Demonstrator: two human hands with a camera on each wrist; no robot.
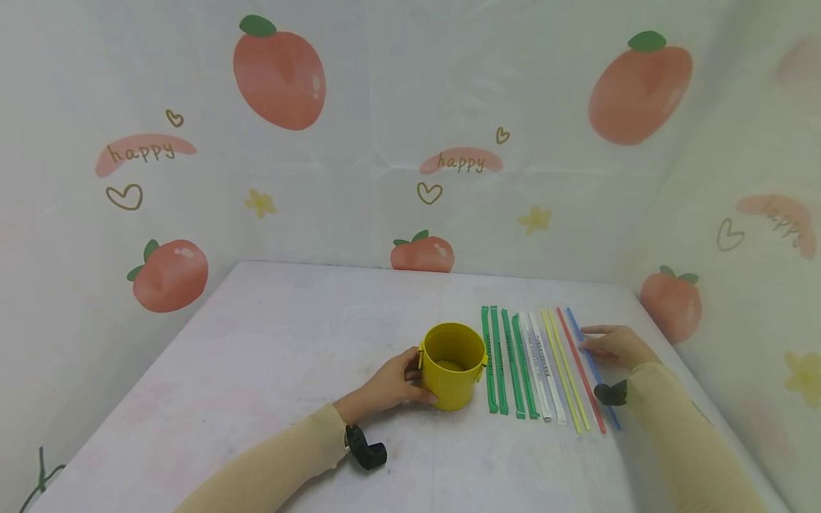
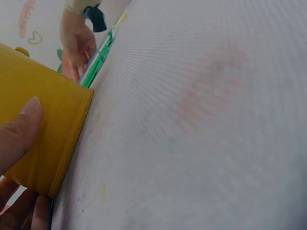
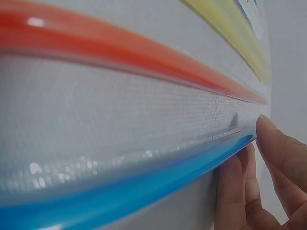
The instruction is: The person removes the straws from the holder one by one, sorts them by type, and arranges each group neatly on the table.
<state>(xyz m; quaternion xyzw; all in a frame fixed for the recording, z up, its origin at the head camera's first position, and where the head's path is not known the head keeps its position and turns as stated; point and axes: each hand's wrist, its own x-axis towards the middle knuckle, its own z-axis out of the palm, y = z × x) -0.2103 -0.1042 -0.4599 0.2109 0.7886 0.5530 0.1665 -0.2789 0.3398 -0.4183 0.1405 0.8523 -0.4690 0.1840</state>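
Note:
A small yellow bucket stands upright on the table. My left hand grips its left side, the thumb lying along the wall and the fingers round the other side, low down. At the right end of a row of straws lies a blue straw, flat on the table. My right hand is at its upper half. In the right wrist view the thumb is on one side of the blue straw and the fingers touch its other edge, with a gap between thumb and fingers.
Left of the blue straw lie a red straw, yellow straws, white paper-wrapped straws and several green-wrapped straws, side by side. The bucket stands close to the green ones. A printed curtain hangs behind the white table.

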